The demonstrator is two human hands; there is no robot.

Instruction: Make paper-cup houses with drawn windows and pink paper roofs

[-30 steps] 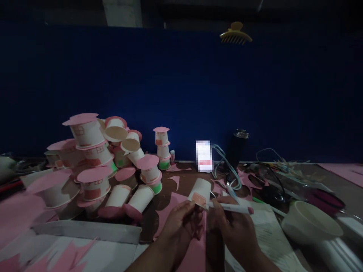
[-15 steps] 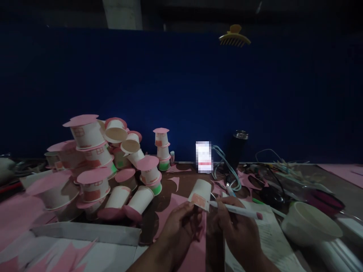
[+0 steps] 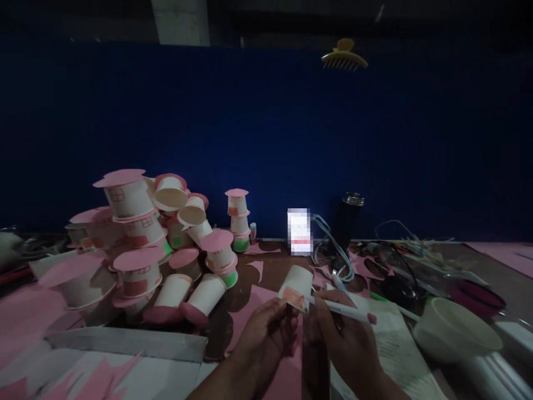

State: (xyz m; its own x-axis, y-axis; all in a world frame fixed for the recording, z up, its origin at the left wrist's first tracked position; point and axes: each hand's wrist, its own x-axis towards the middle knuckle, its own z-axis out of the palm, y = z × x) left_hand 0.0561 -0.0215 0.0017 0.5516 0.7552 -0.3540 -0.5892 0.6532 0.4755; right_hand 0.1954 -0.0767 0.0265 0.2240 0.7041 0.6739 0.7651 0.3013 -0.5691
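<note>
The left hand [image 3: 266, 328] is closed on a small white paper cup [image 3: 296, 284], thumb and fingers pinching it from below. The cup sits just above the fingertips, tipped on its side with its base pointing up and away. An orange-red patch on the cup's wall faces the person.

The right hand [image 3: 345, 339] is wrapped round a white marker pen [image 3: 343, 312] with a pink end. The pen lies nearly level, and its tip meets the orange patch on the cup (the contact itself is too dim to make out finely). The two hands sit close together, and the cup is between them and a little higher.

All of this is in front of the black flask [image 3: 347, 219] and slightly to its left, nearer the camera. The flask stands upright at the foot of a dark blue wall [image 3: 266, 128]. A heap of cups with pink paper lids [image 3: 145, 244] lies far to the left of the flask, some stacked and some toppled. Pale cables [image 3: 328, 244] curl just beside the flask on its left. A white bowl [image 3: 453, 328] rests to the flask's right and nearer the camera. A printed sheet [image 3: 387, 339] lies under the right hand, in front of the flask. High above the flask, a yellow hair claw [image 3: 343, 55] sits on the top edge of the wall.
</note>
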